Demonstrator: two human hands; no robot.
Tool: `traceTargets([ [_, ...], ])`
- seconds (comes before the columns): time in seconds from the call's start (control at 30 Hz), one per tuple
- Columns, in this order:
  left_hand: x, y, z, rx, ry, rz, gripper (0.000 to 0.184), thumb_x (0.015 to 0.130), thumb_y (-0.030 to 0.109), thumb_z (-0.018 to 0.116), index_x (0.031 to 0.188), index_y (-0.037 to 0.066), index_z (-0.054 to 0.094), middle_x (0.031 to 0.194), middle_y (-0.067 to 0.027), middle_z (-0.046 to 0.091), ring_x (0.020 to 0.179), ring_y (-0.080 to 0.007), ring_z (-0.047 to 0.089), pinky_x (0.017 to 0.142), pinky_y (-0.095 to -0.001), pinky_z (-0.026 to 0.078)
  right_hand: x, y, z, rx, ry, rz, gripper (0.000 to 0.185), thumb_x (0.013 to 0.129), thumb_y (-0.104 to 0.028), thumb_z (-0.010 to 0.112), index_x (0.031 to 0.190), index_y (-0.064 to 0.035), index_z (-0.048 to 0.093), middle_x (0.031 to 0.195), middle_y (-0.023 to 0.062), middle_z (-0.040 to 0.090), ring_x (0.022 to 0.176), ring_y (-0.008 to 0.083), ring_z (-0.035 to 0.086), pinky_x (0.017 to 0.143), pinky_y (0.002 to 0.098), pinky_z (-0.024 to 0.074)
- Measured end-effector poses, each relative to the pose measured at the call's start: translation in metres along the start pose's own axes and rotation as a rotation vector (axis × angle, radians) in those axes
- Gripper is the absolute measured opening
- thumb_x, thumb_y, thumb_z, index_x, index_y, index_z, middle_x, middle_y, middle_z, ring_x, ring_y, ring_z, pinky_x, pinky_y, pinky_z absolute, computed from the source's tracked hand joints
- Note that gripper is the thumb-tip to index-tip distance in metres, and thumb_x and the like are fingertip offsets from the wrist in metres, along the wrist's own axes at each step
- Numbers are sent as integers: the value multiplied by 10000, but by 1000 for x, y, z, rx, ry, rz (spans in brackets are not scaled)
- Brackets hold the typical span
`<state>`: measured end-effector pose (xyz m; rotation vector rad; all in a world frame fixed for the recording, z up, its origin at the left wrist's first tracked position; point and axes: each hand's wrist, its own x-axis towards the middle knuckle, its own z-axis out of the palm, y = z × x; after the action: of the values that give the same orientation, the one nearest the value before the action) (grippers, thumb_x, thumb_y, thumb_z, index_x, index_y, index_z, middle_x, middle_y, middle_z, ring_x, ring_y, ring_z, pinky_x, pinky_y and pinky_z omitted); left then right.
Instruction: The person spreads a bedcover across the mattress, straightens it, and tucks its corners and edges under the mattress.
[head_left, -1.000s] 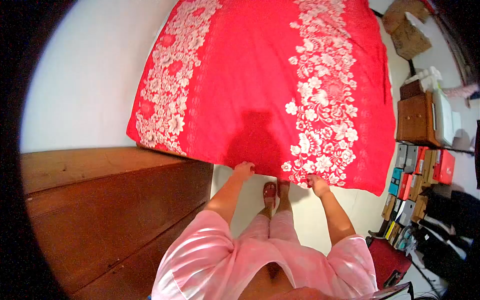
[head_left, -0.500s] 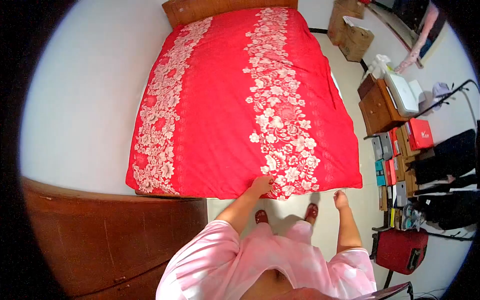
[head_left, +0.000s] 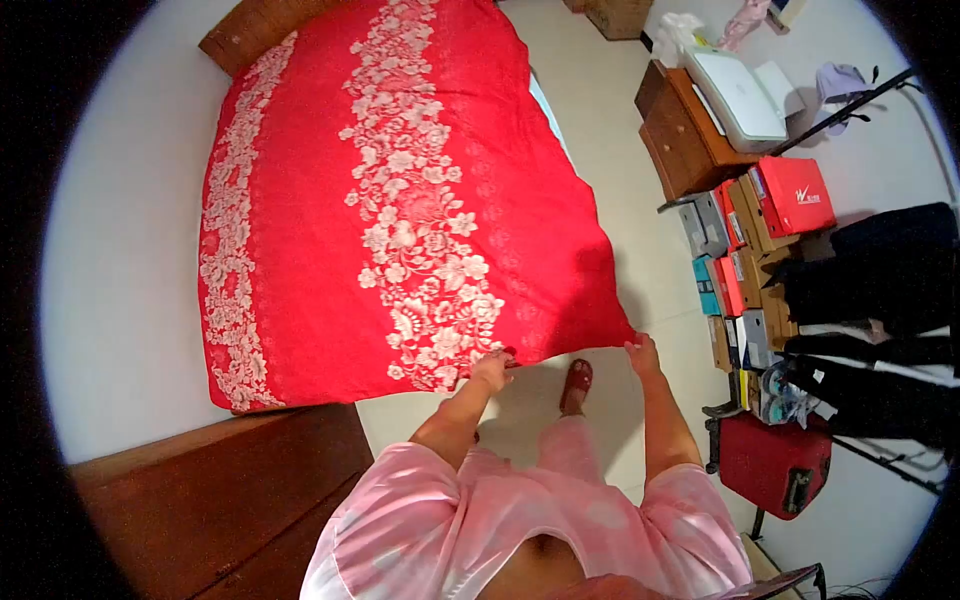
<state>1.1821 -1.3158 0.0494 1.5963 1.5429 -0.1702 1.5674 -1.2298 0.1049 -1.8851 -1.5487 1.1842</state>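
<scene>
A red quilt (head_left: 310, 190) with bands of pale flowers is spread over the bed. My left hand (head_left: 491, 371) is closed on its near edge, beside the wider flower band. Further right, my right hand (head_left: 643, 354) pinches the quilt's near right corner, which is drawn out toward me. Between both hands the edge hangs over the floor, with a shadow across the cloth. A strip of pale bedding shows under the quilt's right side.
A wooden headboard (head_left: 235, 35) stands at the far end, and a brown wooden cabinet (head_left: 230, 490) at near left. Along the right are a drawer unit (head_left: 690, 140) with a white printer (head_left: 735, 100), stacked shoe boxes (head_left: 795, 195), dark clothes (head_left: 870, 270) and a red suitcase (head_left: 775, 465).
My right hand, apart from the quilt before, now holds its corner and has lifted it outward. My left hand still grips the edge. The view has turned to the right.
</scene>
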Motion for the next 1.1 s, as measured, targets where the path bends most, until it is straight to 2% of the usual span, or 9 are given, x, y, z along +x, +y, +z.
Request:
traceTargets([
  [0.17,19,109,-10,89,-12,-170,722,686,267,694,1310,147,352,1321,-117,375,1209,-311,366,980,-436,344,56,52,-2,-199,-141,126,452,847,-326,571,1114,32,508,1004,172,604,931,277,579,815,381,448],
  [0.37,45,125,0,276,147,-202,828,593,268,778,1292,140,354,1227,-146,391,1099,-345,408,884,-433,418,114,65,38,107,-224,382,586,844,-452,518,1221,-7,459,1133,215,534,1062,324,511,917,387,390],
  [0.47,57,128,-10,354,180,-212,612,673,213,694,1214,134,418,1131,-120,437,1040,-304,448,822,-404,456,137,84,60,-375,-354,265,542,858,-441,492,1189,-12,498,1212,233,484,1141,380,442,925,425,383],
  [0.67,87,112,-1,401,333,-187,193,763,111,487,951,99,529,971,-81,508,947,-257,507,745,-368,483,142,78,43,-378,-340,-7,450,871,-368,493,1119,7,500,1106,233,536,1048,395,492,864,417,411],
  [0.77,82,106,-7,383,283,-128,172,783,133,479,935,84,541,939,-101,532,919,-274,533,738,-376,487,126,45,21,-200,-143,169,371,874,-306,509,1081,2,503,1014,248,568,965,403,531,815,443,423],
  [0.87,77,100,-2,323,246,-143,170,814,127,434,936,70,538,962,-137,553,927,-298,559,753,-400,483,112,36,6,-287,-121,28,326,882,-277,503,1052,2,499,949,242,591,889,412,555,765,453,439],
  [0.97,62,120,-26,-141,255,-263,296,784,142,465,1054,25,490,972,-201,573,965,-344,555,794,-424,460,103,53,-2,-265,-51,-130,311,888,-271,494,1024,8,493,917,226,602,860,395,572,732,440,451],
  [1.03,58,118,-22,-49,220,-104,392,720,118,524,1092,12,458,931,-214,576,919,-369,561,772,-439,461,102,24,-28,-379,-130,-47,288,885,-261,494,1005,1,497,882,214,607,820,390,582,703,441,458],
  [1.1,44,135,-37,-34,96,-74,251,710,87,545,951,46,489,954,-206,575,898,-369,564,778,-442,446,96,5,-45,-493,-159,-43,268,876,-250,501,988,-7,499,846,206,610,781,386,590,680,450,461],
])
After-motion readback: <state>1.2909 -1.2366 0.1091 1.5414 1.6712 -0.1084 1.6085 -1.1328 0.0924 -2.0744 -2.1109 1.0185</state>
